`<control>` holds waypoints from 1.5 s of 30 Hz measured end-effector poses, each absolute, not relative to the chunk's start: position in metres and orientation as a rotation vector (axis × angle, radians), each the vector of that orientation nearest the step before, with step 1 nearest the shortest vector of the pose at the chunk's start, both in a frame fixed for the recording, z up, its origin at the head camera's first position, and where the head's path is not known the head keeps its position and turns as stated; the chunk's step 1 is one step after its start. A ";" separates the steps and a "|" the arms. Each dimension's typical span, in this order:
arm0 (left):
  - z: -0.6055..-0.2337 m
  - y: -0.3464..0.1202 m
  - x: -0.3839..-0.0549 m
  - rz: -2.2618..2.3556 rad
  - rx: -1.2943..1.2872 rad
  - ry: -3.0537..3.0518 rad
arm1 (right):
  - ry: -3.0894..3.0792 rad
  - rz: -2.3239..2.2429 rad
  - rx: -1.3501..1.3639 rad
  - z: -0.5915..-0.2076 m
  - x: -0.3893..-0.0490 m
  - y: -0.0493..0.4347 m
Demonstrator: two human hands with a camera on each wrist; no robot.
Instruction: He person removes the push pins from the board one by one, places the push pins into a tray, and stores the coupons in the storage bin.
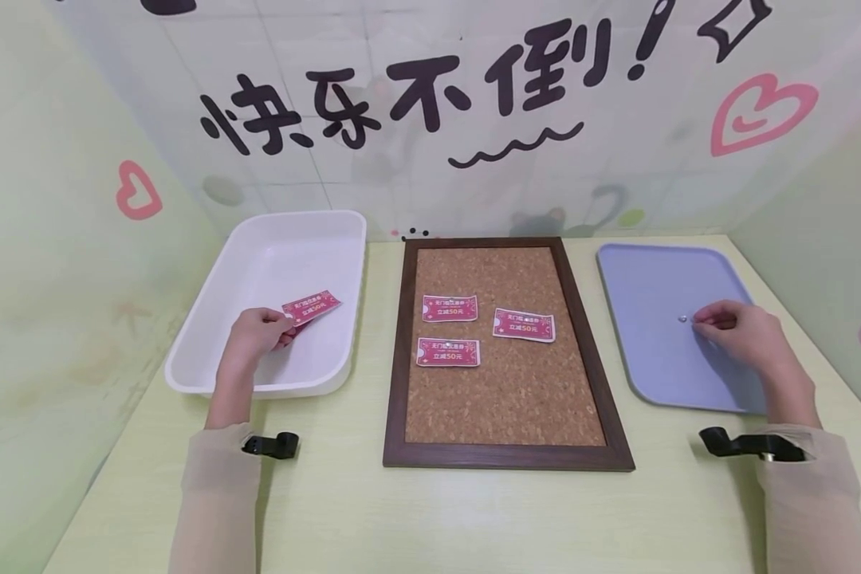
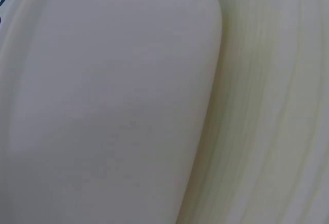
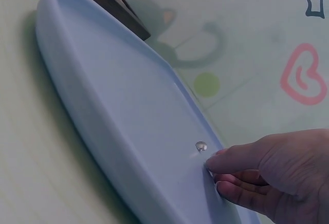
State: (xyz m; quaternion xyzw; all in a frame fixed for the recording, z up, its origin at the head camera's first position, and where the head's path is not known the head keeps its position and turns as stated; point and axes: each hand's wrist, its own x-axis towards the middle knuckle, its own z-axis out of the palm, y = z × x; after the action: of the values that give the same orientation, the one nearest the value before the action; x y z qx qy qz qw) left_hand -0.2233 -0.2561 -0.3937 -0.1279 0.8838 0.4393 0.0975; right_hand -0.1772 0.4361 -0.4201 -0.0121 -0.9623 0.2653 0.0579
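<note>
Thumb and fingers of my left hand [image 1: 258,331] pinch a pink paper coupon [image 1: 312,307] by its left end, inside the white tray [image 1: 179,371]; pink also shows just beneath it. The left wrist view shows the tray's side [image 2: 113,80] but not the hand. Over the blue tray [image 1: 660,375], my right hand [image 1: 746,335] has its thumb and fingertips together, with a small shiny bit of a thumbtack at the tips, mostly hidden by them. Just beyond them a silver thumbtack [image 3: 201,146] lies on the tray. Three pink coupons [image 1: 522,325] are tacked to the cork board [image 1: 502,406].
The dark-framed board lies between the two trays on the pale wooden table [image 1: 445,518]. A printed wall [image 1: 416,183] rises close behind all three, and side walls close in the left and right. Black wrist cameras [image 1: 273,445] sit on both sleeves.
</note>
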 end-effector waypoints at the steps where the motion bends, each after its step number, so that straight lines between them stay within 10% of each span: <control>1: -0.394 -0.256 -0.223 1.300 -0.384 2.619 | -2.916 0.809 -0.030 -0.420 -0.177 0.436; 45: -0.367 -0.214 -0.214 1.530 -0.010 2.704 | -2.775 0.928 0.060 -0.374 -0.176 0.383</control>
State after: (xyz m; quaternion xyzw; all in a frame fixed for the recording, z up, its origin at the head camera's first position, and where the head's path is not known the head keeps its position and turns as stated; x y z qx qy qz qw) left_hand -0.2139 -0.2143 -0.3668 -0.0032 0.8702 0.4923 0.0176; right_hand -0.1765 0.3826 -0.3745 0.0205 -0.9428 0.3152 0.1071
